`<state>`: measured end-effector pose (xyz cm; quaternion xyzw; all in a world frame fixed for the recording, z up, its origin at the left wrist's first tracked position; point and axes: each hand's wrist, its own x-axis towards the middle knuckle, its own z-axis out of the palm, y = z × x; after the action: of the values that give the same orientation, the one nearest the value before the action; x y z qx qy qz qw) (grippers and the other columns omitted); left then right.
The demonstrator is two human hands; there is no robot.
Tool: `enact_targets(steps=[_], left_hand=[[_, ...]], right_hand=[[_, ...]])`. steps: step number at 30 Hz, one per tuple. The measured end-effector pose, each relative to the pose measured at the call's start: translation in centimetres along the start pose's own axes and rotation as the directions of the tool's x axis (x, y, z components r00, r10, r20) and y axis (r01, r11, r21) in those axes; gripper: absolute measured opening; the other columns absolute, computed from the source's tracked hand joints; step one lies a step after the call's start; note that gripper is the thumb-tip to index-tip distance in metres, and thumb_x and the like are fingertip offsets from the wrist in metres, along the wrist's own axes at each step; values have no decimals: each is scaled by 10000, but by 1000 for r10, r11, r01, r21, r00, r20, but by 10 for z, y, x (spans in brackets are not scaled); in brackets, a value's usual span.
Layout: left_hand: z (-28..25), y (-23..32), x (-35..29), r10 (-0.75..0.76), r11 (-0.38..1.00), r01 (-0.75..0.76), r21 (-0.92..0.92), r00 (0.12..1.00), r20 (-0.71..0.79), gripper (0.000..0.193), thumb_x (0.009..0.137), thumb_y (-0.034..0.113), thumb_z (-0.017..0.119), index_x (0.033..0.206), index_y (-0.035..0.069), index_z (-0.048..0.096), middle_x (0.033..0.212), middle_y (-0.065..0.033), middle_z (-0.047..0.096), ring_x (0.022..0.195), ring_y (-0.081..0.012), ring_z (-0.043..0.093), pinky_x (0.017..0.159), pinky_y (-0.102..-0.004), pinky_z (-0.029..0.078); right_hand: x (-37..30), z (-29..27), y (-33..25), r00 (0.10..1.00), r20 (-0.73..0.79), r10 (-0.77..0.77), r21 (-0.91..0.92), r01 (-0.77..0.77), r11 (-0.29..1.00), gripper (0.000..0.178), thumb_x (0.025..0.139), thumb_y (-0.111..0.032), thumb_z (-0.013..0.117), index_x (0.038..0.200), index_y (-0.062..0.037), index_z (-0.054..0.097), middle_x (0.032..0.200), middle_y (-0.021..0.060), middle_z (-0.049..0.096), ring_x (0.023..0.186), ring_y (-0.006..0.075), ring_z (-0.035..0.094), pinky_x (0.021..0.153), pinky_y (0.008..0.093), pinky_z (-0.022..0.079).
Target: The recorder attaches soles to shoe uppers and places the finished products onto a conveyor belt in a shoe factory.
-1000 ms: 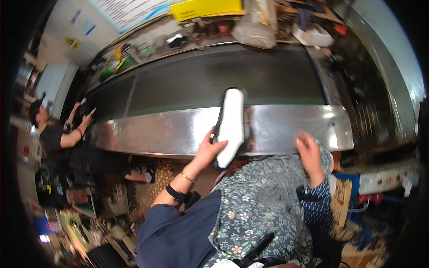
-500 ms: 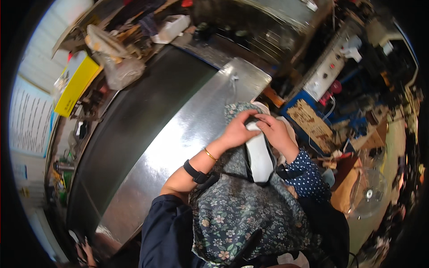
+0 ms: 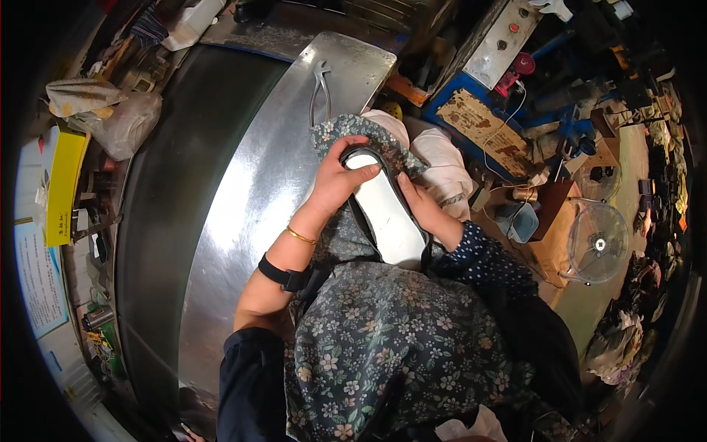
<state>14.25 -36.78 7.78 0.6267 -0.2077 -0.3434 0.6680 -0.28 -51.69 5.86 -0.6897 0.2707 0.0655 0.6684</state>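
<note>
A black shoe with a white, sole-shaped underside lies bottom up over my lap, its far end pointing away from me. My left hand is closed on its far left end, thumb pressed on the white face and fingers round the dark rim. My right hand grips the right side, its thumb near the edge and its other fingers hidden below. A floral apron spreads under the shoe. Beyond my left hand, metal pincers lie on the shiny metal tabletop.
A dark belt-like surface runs along the table's left side. White cloth bundles sit right of the shoe. Further right are a blue machine, a light-blue bin and a round fan. A yellow box stands far left.
The view has shifted. My hands met at the shoe's far end before; now my right hand has slid nearer along its right side, and more of the white underside shows.
</note>
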Motion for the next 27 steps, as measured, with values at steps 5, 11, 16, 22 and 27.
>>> enact_targets(steps=[5, 11, 16, 22, 27], left_hand=[[3, -11, 16, 55, 998, -54, -22, 998, 15, 516, 765, 96, 806, 1204, 10, 550, 1103, -77, 630, 1032, -144, 580, 910, -279, 468], [20, 9, 32, -109, 991, 104, 89, 993, 45, 516, 793, 78, 789, 1226, -7, 522, 1072, -72, 643, 942, -143, 604, 830, -272, 498], [24, 4, 24, -128, 992, 126, 23, 989, 80, 507, 815, 69, 773, 1248, 9, 518, 1082, -66, 635, 982, -147, 594, 865, -280, 493], [21, 27, 28, -102, 880, 184, -437, 974, 204, 456, 925, 125, 619, 1329, -37, 484, 1171, -152, 647, 1102, -231, 610, 991, -330, 456], [39, 30, 4, -171, 949, 242, 203, 933, -315, 411, 1017, 298, 419, 1216, -50, 512, 1114, -227, 623, 1096, -319, 565, 955, -423, 425]], right_hand=[[-8, 6, -12, 899, 13, -438, -716, 314, 623, 450, 1008, -335, 454, 1125, 80, 585, 837, 202, 673, 826, 305, 688, 674, 384, 539], [-1, -13, -34, 800, 92, -593, -936, 273, 222, 407, 1011, -289, 451, 1175, 70, 548, 826, 118, 666, 791, 218, 685, 667, 341, 547], [-41, -31, -2, 946, 213, -243, -234, 291, 928, 454, 1074, -279, 323, 1404, 26, 388, 1298, 193, 571, 1203, 274, 553, 1008, 338, 421], [-42, -12, 19, 976, 9, -218, 41, 218, 975, 547, 1054, -318, 431, 1447, 45, 319, 1318, 179, 537, 1213, 212, 501, 1029, 311, 394], [-26, 7, -17, 959, -10, -284, -114, 281, 953, 620, 1041, -336, 441, 1432, 112, 265, 1319, 322, 496, 1250, 345, 514, 1033, 360, 400]])
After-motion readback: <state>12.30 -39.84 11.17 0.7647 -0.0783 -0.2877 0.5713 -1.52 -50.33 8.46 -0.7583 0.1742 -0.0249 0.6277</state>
